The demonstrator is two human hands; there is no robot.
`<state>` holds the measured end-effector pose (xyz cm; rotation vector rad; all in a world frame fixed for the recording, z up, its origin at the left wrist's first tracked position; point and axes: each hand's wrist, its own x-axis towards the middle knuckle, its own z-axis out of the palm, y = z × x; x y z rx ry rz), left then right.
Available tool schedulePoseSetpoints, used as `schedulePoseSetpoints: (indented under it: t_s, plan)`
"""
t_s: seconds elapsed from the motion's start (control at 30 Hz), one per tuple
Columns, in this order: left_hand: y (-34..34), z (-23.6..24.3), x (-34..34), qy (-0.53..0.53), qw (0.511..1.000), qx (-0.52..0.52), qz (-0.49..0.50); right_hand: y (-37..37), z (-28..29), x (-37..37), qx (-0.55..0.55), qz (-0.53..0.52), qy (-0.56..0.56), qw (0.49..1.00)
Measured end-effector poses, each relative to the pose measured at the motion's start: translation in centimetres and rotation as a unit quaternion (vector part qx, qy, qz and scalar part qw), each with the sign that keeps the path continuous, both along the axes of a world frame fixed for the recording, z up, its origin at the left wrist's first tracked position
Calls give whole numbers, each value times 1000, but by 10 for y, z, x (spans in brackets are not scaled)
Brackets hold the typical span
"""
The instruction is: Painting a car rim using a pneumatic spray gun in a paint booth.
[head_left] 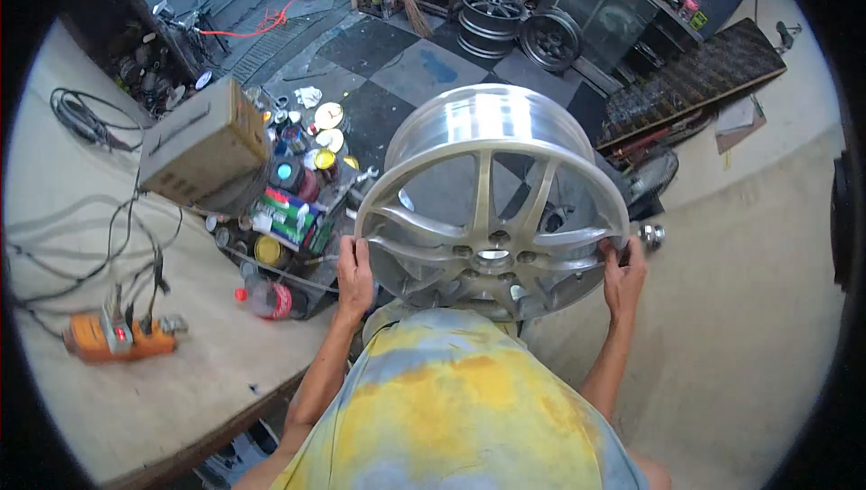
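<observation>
1. Head view, the hold: an alloy wheel is held up in front of the person's shirt, spoked face tilted toward the wearer and bright barrel pointing away. The left hand grasps the left edge of the lip; the right hand grasps the opposite edge, thumb on the near side. Gripping both sides probably shares the weight and keeps the wheel level. Whether its lower edge also rests on the lap, I cannot tell.

2. Head view, the placing: cans, including a yellow-topped can, crowd together on the left, presumably to stay within reach. The orange power strip lies on the pale bench, likely so that its cords are handy (they trail loosely about it). Farther off, stacked wheels stand beside a leaning wheel, perhaps to save floor space.

3. Head view, labels: a dark bottle with a red cap wears a red label with pale lettering. The green-and-red package is printed too small to read. On the wheel's face, no writing can be made out.
</observation>
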<state>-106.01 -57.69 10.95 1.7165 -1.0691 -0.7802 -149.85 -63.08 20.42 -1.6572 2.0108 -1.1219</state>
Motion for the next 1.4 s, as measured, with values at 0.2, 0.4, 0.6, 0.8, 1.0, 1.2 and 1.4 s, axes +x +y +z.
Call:
schedulePoseSetpoints:
  t_s: [0.2, 0.4, 0.6, 0.8, 1.0, 1.2, 1.4]
  plan:
    - [-153, -30, -10, -8, 999, 2, 36, -169, -17, -1, 20, 21, 52, 998]
    - [-328, -63, -20, -5, 996, 7, 87, -402, -13, 0, -2, 105, 44, 994]
    - [-437, -60, -11, -8, 987, 15, 158, -586, 5, 43, -18, 198, 71, 978]
    - [-555, -73, 33, -14, 975, 7, 223, -755, -11, 117, 5, 246, 71, 967]
    - [-723, -75, 131, 14, 971, 11, 240, -927, -19, 223, 24, 237, 88, 967]
    - [-861, -21, 248, -56, 971, 26, 233, -1061, 7, 331, 18, 253, 18, 967]
    - [-988, -36, 345, -29, 952, -35, 304, -1214, -5, 455, 54, 293, 9, 955]
